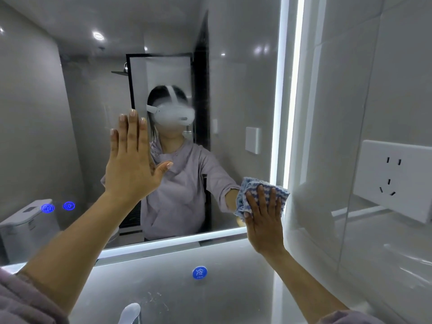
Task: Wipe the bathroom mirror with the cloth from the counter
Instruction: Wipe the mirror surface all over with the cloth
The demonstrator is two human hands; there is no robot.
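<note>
1. Grey-tiled bathroom wall: one lit-edged mirror, one socket to its right.
2. Two blue touch buttons glow at mirror's lower left.
3. Left hand: flat on glass, fingers straight, holding nothing.
4. Right hand: fingers straight, pressing one blue-and-white cloth against mirror's lower right corner.

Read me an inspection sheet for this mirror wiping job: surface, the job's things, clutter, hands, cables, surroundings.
Surface: mirror, lit strips along its right and bottom edges, hazy patch near the middle.
Job's things: blue and white cloth, pressed on the mirror's lower right corner.
Clutter: nothing seen.
Hands: left hand flat against the glass, fingers straight; right hand flat over the cloth.
Cables: nothing seen.
Surroundings: wall socket right of the mirror; round blue sticker below it; faucet at the bottom edge.
</note>
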